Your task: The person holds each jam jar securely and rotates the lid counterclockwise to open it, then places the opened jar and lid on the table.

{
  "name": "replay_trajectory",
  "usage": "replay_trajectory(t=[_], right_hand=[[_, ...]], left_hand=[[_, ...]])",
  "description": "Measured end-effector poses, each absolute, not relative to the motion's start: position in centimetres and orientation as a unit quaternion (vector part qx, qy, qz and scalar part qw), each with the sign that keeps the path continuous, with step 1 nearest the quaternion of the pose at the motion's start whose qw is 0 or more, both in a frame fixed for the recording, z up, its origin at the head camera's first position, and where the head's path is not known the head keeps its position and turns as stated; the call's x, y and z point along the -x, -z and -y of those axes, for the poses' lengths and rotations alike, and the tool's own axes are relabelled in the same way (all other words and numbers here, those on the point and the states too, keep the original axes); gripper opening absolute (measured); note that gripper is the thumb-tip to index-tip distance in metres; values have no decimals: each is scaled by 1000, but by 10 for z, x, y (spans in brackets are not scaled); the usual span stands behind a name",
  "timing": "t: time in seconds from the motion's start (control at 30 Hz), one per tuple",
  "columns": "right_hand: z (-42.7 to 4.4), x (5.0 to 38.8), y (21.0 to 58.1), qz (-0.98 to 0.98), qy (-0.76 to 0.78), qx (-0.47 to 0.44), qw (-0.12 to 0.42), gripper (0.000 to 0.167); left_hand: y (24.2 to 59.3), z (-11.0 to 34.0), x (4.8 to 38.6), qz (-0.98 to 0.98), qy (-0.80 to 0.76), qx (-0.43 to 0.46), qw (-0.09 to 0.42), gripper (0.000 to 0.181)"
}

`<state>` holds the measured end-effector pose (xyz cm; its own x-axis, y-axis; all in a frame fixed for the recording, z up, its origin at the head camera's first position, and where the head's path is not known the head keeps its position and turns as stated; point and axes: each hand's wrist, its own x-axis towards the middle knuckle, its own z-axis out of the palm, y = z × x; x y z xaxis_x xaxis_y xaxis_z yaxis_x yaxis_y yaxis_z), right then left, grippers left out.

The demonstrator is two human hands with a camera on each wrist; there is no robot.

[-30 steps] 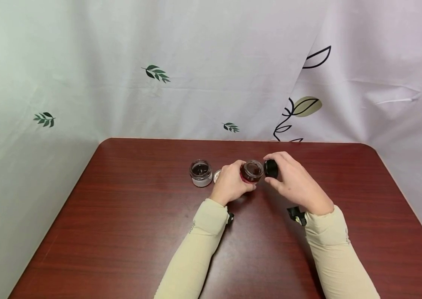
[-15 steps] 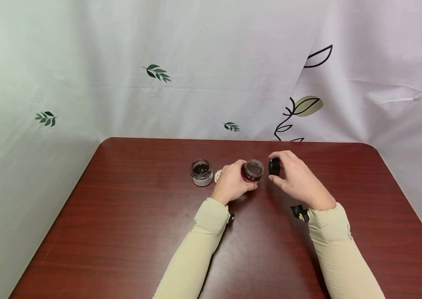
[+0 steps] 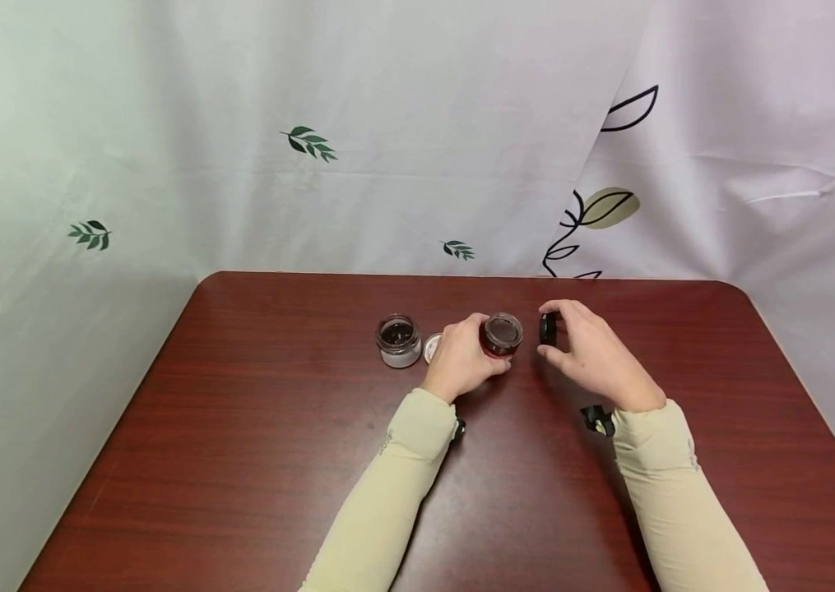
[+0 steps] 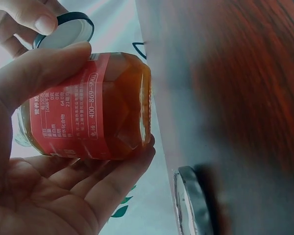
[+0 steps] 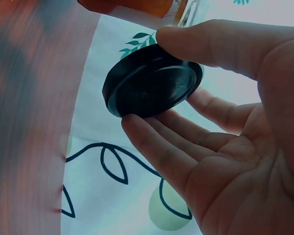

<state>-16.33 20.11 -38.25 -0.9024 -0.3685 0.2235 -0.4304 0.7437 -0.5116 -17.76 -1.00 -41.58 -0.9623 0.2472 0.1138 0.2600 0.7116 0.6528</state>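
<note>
My left hand (image 3: 459, 355) grips a glass jar (image 4: 120, 105) with a red printed label and amber contents; its mouth is uncovered. In the left wrist view the jar appears lifted off the table. Just right of it, my right hand (image 3: 595, 355) pinches a black lid (image 5: 152, 83) by its rim between thumb and fingers, tilted on edge. The lid's pale inner side faces the jar. Lid and jar are apart. Left of my left hand stands a second open glass jar (image 3: 398, 340) with dark contents and a pale label. Between them lies another lid (image 3: 432, 347), partly hidden by the hand.
The reddish-brown wooden table (image 3: 239, 427) spreads around both hands. A white cloth (image 3: 387, 164) with leaf prints hangs behind its far edge and at the sides. Small black devices (image 3: 598, 419) are strapped at the wrists.
My right hand has moved a little to the right with the black lid, widening the gap from the jar. The lid has turned more edge-on. My left hand has barely moved.
</note>
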Motion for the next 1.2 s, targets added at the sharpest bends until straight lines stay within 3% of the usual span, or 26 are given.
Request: replay_trajectory(t=[1.2], right_hand=[[-211, 171, 401, 933, -288, -212, 45, 51]], left_hand=[[423, -2, 183, 919, 373, 129, 2, 63]])
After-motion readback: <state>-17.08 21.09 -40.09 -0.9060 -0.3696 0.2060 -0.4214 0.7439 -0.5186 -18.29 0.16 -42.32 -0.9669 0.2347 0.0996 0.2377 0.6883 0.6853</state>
